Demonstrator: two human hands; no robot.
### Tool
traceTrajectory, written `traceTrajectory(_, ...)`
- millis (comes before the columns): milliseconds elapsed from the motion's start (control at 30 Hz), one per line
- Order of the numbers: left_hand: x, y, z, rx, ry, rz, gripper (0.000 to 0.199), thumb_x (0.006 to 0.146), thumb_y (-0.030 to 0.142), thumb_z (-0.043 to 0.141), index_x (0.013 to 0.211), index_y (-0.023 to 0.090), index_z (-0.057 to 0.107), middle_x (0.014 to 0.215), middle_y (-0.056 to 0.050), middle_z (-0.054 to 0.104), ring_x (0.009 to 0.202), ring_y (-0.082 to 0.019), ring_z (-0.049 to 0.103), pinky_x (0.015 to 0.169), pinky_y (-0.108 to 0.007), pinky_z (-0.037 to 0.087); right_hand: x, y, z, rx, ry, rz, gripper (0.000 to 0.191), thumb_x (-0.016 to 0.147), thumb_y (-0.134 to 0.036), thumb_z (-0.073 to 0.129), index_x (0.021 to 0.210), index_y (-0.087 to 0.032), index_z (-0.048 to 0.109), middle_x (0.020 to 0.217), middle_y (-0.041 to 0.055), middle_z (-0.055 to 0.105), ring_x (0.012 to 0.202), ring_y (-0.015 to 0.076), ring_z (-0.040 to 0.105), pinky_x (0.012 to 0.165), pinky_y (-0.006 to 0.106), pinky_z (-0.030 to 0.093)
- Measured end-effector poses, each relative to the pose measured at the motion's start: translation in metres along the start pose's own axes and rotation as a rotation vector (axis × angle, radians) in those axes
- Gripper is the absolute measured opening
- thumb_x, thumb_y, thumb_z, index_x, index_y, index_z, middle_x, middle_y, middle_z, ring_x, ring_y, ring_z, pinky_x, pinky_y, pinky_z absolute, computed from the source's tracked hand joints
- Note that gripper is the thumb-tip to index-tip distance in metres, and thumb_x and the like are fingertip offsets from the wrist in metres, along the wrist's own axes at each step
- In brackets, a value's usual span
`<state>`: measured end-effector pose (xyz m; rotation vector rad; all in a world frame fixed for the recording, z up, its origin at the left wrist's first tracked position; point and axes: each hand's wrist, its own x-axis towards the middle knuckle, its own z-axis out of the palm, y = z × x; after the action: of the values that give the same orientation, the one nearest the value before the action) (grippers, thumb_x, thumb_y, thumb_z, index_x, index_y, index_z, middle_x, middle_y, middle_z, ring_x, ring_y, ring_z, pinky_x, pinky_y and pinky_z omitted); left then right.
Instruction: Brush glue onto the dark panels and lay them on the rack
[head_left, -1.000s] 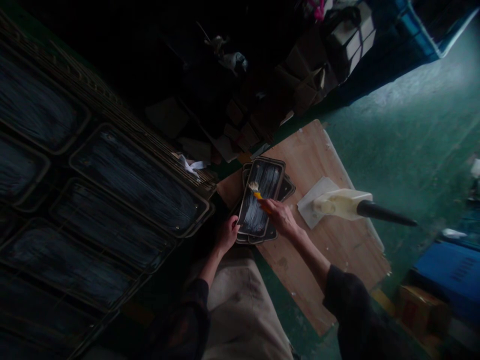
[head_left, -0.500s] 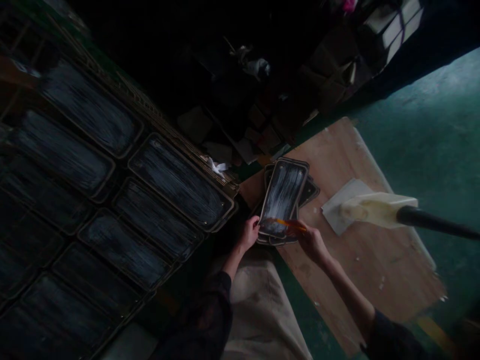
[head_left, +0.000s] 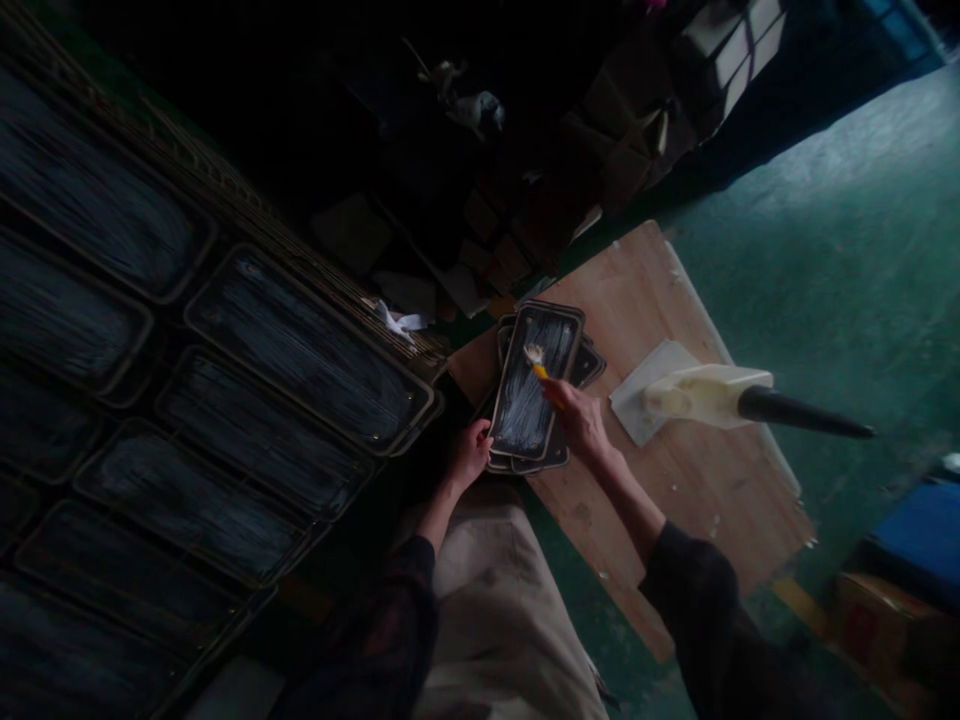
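Note:
A dark rectangular panel (head_left: 517, 408) with rounded corners and pale streaks lies atop several similar panels, stacked askew on a wooden board (head_left: 720, 500). My left hand (head_left: 471, 452) pinches its lower left edge. My right hand (head_left: 576, 412) is closed round the yellow handle of a paintbrush (head_left: 538, 366). The brush's pale bristles lie over the upper middle of the panel; I cannot tell whether they touch it. Right of the stack, a whitish container (head_left: 694, 395) with a long black handle stands on a pale square sheet (head_left: 637, 385).
Rows of similar streaked panels (head_left: 307, 345) lie on a rack at the left. A white scrap (head_left: 401, 322) hangs at the rack's edge. Cardboard pieces and boxes (head_left: 720, 50) sit in the dark at the back. A blue-topped box (head_left: 919, 530) stands on the green floor at right.
My right hand has moved the brush from the panel's near end up toward its upper middle. My left hand stays at the panel's edge. The whole view has shifted to the right.

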<state>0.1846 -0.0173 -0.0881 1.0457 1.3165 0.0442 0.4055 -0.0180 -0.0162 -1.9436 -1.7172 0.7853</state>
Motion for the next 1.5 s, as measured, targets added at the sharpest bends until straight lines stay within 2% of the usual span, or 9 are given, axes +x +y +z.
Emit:
traceTrajectory(100,-0.002,0.002,-0.001,-0.051,-0.01,0.012,0.022,0.08,0.014,0.048,0.098,0.015,0.062,0.052,0.007,0.047,0.04,-0.008,0.047,0.038,-0.016,0.034,-0.045,-0.019,0.015,0.033,-0.127,0.013,0.026,0.098,-0.022,0.042,0.117,-0.018,0.06,0.095,0.009,0.07,0.079,0.0205,0.066,0.069,0.028,0.051)
traceTrajectory(267,-0.005,0.003,-0.001,-0.097,0.001,0.026,0.024,0.081,0.015,0.048,0.1,0.013,0.061,0.058,0.005,0.049,0.041,-0.008,0.048,0.035,-0.016,0.033,-0.106,-0.046,0.031,0.256,-0.157,0.151,0.024,0.098,-0.026,0.045,0.115,-0.02,0.06,0.093,0.0071,0.071,0.082,0.0194,0.068,0.072,0.027,0.052)
traceTrajectory(400,-0.004,0.0,0.0,-0.082,0.014,0.049,0.023,0.078,0.014,0.049,0.097,0.013,0.062,0.057,0.005,0.05,0.04,-0.007,0.048,0.037,-0.015,0.034,-0.12,-0.05,0.038,0.481,-0.122,0.311,0.024,0.098,-0.031,0.046,0.115,-0.02,0.059,0.09,0.0052,0.072,0.083,0.0189,0.07,0.075,0.027,0.054)
traceTrajectory(567,-0.004,-0.002,0.002,-0.086,0.026,0.045,0.025,0.077,0.018,0.051,0.098,0.013,0.062,0.054,0.007,0.049,0.04,-0.007,0.048,0.039,-0.016,0.035,-0.119,-0.026,0.025,0.65,0.003,0.507,0.027,0.097,-0.04,0.046,0.108,-0.019,0.06,0.075,0.0025,0.069,0.067,0.0182,0.069,0.066,0.028,0.057)
traceTrajectory(700,-0.002,-0.004,0.004,-0.063,0.023,0.053,0.025,0.076,0.02,0.051,0.098,0.014,0.063,0.052,0.007,0.048,0.04,-0.008,0.047,0.039,-0.016,0.035,-0.112,-0.008,0.003,0.528,0.085,0.526,0.028,0.097,-0.042,0.048,0.108,-0.02,0.061,0.074,0.0016,0.069,0.067,0.0179,0.068,0.066,0.027,0.056)
traceTrajectory(833,-0.001,-0.004,0.003,-0.036,0.032,0.072,0.022,0.076,0.02,0.051,0.094,0.015,0.062,0.054,0.007,0.048,0.04,-0.007,0.047,0.039,-0.016,0.034,-0.1,-0.012,-0.009,0.454,0.132,0.462,0.026,0.098,-0.039,0.047,0.112,-0.021,0.06,0.08,0.0017,0.07,0.073,0.0174,0.069,0.071,0.027,0.056)
traceTrajectory(1033,-0.003,0.004,0.003,-0.027,0.002,0.05,0.019,0.078,0.02,0.051,0.093,0.016,0.061,0.05,0.008,0.047,0.037,-0.006,0.04,0.04,-0.016,0.033,-0.078,-0.028,0.004,0.6,-0.003,0.385,0.028,0.098,-0.043,0.048,0.109,-0.02,0.061,0.074,0.0014,0.069,0.066,0.0177,0.068,0.063,0.026,0.055)
traceTrajectory(1167,-0.001,0.002,0.004,-0.012,-0.004,0.047,0.019,0.079,0.02,0.051,0.094,0.016,0.061,0.051,0.008,0.047,0.038,-0.007,0.041,0.041,-0.016,0.033,-0.059,-0.017,0.016,0.782,-0.022,0.446,0.032,0.096,-0.049,0.049,0.105,-0.02,0.061,0.071,0.0018,0.068,0.06,0.0191,0.068,0.056,0.029,0.056)
traceTrajectory(1500,-0.001,0.011,0.001,0.06,0.062,0.038,0.024,0.071,0.017,0.061,0.095,0.019,0.064,0.054,0.007,0.052,0.045,-0.01,0.051,0.047,-0.02,0.041,0.054,0.037,0.003,0.74,0.36,0.395,0.033,0.093,-0.049,0.048,0.107,-0.02,0.058,0.074,0.0041,0.068,0.067,0.0203,0.069,0.06,0.03,0.058)
